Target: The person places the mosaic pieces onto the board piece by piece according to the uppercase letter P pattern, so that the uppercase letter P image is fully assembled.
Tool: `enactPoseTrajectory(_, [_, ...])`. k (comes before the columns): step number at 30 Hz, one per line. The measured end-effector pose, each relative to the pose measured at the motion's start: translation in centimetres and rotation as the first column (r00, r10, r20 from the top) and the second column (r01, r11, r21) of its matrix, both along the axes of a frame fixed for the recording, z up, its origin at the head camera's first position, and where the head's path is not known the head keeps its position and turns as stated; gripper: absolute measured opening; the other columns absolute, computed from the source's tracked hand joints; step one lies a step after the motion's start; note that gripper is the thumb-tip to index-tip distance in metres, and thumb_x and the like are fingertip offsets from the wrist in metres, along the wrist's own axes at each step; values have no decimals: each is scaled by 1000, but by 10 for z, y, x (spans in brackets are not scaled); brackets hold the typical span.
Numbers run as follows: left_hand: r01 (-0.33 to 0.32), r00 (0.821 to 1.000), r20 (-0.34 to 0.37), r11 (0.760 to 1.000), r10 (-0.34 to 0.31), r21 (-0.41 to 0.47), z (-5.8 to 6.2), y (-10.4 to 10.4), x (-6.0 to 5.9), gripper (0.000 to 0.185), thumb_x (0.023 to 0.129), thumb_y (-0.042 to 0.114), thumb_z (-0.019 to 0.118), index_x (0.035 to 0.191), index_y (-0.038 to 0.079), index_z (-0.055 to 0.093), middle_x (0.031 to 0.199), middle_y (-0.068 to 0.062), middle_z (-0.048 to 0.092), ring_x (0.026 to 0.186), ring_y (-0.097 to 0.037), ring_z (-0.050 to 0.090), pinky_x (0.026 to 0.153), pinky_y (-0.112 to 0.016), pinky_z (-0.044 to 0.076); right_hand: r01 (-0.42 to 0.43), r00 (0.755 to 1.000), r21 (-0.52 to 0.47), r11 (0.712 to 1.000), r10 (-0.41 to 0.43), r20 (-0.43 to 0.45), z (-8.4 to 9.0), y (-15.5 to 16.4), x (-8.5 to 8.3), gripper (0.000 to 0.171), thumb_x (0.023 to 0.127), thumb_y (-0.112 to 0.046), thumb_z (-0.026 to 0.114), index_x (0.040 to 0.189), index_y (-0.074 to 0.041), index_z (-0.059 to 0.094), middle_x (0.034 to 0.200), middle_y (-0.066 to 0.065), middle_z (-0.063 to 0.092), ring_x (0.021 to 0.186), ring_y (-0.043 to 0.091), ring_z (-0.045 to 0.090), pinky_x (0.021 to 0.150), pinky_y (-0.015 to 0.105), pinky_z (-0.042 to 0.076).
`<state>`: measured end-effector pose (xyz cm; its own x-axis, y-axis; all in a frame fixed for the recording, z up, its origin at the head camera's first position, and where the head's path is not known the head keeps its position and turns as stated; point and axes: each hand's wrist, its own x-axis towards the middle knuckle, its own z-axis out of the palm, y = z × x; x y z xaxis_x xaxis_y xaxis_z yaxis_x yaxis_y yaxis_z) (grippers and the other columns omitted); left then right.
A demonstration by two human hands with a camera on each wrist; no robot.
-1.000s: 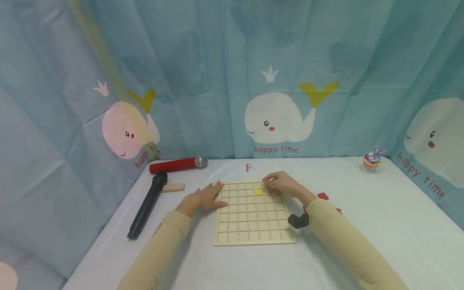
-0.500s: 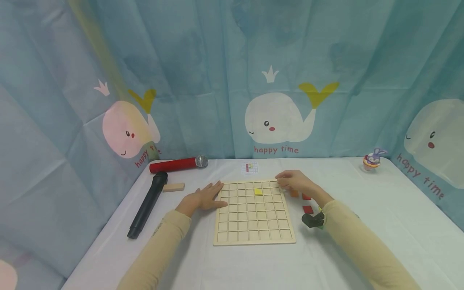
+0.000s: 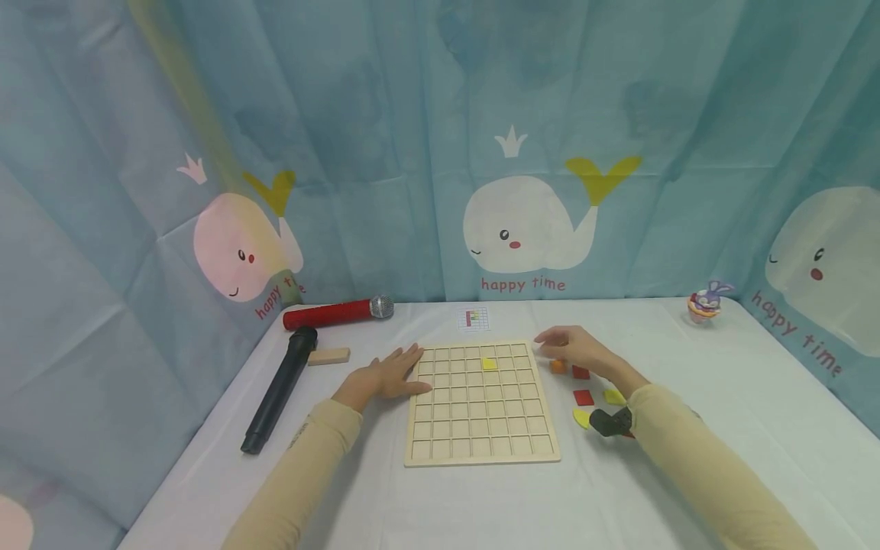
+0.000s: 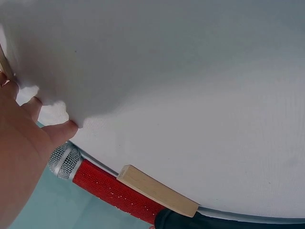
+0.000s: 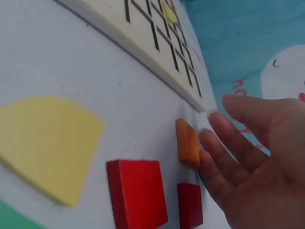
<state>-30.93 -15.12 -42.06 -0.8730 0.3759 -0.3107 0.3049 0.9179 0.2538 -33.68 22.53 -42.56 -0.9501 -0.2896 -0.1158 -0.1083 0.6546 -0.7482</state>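
Note:
A wooden grid board lies on the white table, with one yellow square tile in a cell near its far edge. My left hand rests flat and open at the board's left edge. My right hand hovers open, holding nothing, just right of the board's far corner, its fingers over an orange tile. Beside it lie red tiles and a yellow quarter-round piece. The board's edge shows in the right wrist view.
A red microphone and a black microphone lie at the left with a wooden block between them. A small pattern card sits beyond the board. A little cupcake toy stands at the far right. Whale-print curtains surround the table.
My right hand has drawn away from the board's top row to the right, uncovering the loose tiles beside the board. The left hand has stayed still.

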Motion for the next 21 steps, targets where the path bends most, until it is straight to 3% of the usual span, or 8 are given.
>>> enactPoseTrajectory(14, [0, 1000, -3, 1000, 0, 0, 0, -1, 0, 86, 91, 60, 50, 154, 11, 16, 158, -8, 12, 143, -31, 11, 108, -61, 12, -139, 989, 54, 989, 141, -51, 0, 13, 10, 37, 84, -5, 70, 120, -7, 63, 116, 11, 62, 111, 31, 55, 92, 46, 46])
enactPoseTrajectory(21, [7, 1000, -6, 1000, -7, 1, -1, -1, -1, 86, 91, 60, 49, 154, 10, 16, 158, -8, 12, 143, -32, 11, 108, -61, 13, -152, 986, 56, 987, 155, -65, -1, 16, 11, 37, 82, -1, 70, 118, -6, 64, 114, 12, 63, 110, 34, 55, 93, 49, 45])
